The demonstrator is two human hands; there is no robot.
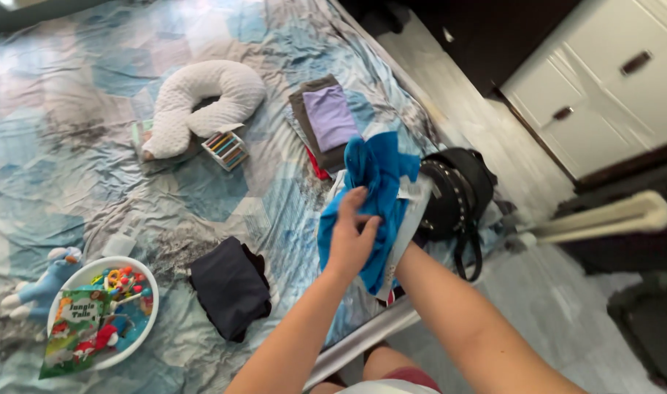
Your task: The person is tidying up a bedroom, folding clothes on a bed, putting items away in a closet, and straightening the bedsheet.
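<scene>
We hold a crumpled bright-blue cloth (377, 197) above the bed's (71, 146) right edge, our left hand (350, 241) pinching its fold, our right hand hidden behind it, its grip unclear.

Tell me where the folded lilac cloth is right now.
In the head view, the folded lilac cloth lies on a folded brown garment on the bed, upper centre, right of the white curved pillow and beyond the blue garment.
</scene>
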